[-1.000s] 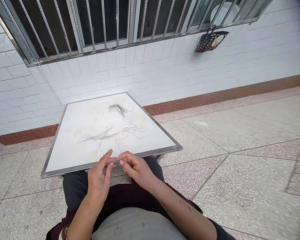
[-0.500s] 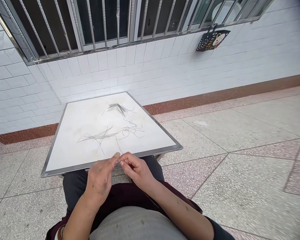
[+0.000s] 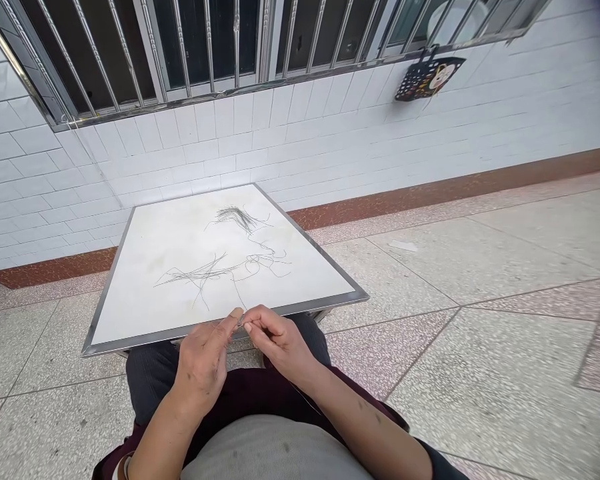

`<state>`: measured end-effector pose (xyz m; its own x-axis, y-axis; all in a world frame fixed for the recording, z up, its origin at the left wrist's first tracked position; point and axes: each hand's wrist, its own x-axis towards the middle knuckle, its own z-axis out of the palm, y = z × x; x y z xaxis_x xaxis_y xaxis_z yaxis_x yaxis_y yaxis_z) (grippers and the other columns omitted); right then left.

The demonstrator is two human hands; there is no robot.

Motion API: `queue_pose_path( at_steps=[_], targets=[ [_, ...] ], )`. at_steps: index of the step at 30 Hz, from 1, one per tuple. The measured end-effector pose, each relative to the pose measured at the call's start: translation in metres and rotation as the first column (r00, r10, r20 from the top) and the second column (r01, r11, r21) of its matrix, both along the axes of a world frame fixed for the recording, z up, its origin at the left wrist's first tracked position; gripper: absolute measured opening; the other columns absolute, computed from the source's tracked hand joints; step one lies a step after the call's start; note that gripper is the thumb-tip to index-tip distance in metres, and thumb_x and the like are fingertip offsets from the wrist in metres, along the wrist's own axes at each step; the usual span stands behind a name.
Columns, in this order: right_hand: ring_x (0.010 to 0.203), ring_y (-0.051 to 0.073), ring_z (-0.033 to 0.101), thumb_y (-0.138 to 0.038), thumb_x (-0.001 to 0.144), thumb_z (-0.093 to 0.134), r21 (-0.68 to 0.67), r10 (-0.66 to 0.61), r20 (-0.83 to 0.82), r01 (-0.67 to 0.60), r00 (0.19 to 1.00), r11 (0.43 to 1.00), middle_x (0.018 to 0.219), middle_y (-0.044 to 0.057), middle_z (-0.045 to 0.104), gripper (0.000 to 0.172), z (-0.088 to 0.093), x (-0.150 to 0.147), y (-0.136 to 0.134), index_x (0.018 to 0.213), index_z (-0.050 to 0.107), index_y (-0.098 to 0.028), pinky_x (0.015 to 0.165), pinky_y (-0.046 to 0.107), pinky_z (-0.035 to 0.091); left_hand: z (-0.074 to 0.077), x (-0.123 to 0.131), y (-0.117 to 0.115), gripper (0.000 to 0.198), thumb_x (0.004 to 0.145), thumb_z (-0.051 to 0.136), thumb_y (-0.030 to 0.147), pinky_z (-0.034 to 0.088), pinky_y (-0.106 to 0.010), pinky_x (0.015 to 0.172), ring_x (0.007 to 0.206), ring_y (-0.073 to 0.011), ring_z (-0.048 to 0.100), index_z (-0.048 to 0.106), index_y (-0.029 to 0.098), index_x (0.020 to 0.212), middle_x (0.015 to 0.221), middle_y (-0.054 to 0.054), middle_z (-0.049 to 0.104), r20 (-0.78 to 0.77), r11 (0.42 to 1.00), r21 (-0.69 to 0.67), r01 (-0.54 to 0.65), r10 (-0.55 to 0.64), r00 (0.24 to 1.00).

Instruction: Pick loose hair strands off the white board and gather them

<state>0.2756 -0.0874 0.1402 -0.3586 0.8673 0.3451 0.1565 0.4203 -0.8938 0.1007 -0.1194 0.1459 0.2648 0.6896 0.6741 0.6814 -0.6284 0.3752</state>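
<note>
My left hand (image 3: 203, 360) and my right hand (image 3: 279, 341) meet fingertip to fingertip at the near edge of a white table (image 3: 140, 293). Both are closed in a pinch on a thin wire (image 3: 240, 324), whose small twisted part shows between the fingertips. A pale strand trails beneath my right forearm. On the tabletop lies a loose spread of thin dark wires (image 3: 200, 274), some curled at the right end. Farther back sits a denser bundle of wires (image 3: 236, 216). The exact shape of the held piece is too small to make out.
A white tiled wall (image 3: 190, 160) stands behind the table, with a barred window (image 3: 210, 47) above. A dark patterned bag (image 3: 427, 79) hangs from the bars at right. My knees are under the table's near edge; speckled floor tiles (image 3: 505, 353) spread to the right.
The view has shifted very slightly. Both hands keep their pinch at the same spot by the table edge, and the wires on the table lie as before.
</note>
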Motion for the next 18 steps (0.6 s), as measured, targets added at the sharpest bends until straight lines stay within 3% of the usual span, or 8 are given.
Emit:
queue_pose_path(
  at_steps=[6, 12, 18],
  targets=[
    [0.051, 0.010, 0.029, -0.027, 0.094, 0.046, 0.063, -0.047, 0.007, 0.046, 0.999, 0.997, 0.057, -0.007, 0.033, 0.014, -0.001, 0.004, 0.003, 0.085, 0.054, -0.021, 0.051, 0.023, 0.028, 0.000, -0.001, -0.002, 0.051, 0.090, 0.045, 0.003, 0.054, -0.025, 0.074, 0.079, -0.0111, 0.064, 0.047, 0.025, 0.136, 0.096, -0.002, 0.071, -0.043, 0.998, -0.035, -0.048, 0.046, 0.998],
    [0.051, 0.010, 0.031, -0.027, 0.094, 0.046, 0.094, -0.104, 0.012, 0.103, 0.994, 0.990, 0.057, -0.007, 0.035, 0.013, -0.003, 0.012, 0.007, 0.084, 0.053, -0.022, 0.051, 0.023, 0.029, 0.004, -0.005, -0.003, 0.047, 0.092, 0.040, 0.007, 0.055, -0.023, 0.073, 0.081, -0.0117, 0.067, 0.048, 0.025, 0.135, 0.094, -0.002, 0.071, 0.009, 0.992, -0.112, -0.059, 0.061, 0.998],
    [0.052, 0.010, 0.031, -0.027, 0.094, 0.046, 0.097, -0.124, 0.038, 0.120, 0.992, 0.988, 0.058, -0.006, 0.036, 0.013, -0.005, 0.010, 0.010, 0.084, 0.053, -0.022, 0.052, 0.023, 0.029, 0.007, -0.017, -0.003, 0.042, 0.095, 0.039, 0.016, 0.056, -0.024, 0.069, 0.074, -0.0112, 0.067, 0.050, 0.026, 0.134, 0.092, -0.001, 0.070, 0.068, 0.965, -0.222, -0.142, 0.161, 0.985]
  ],
)
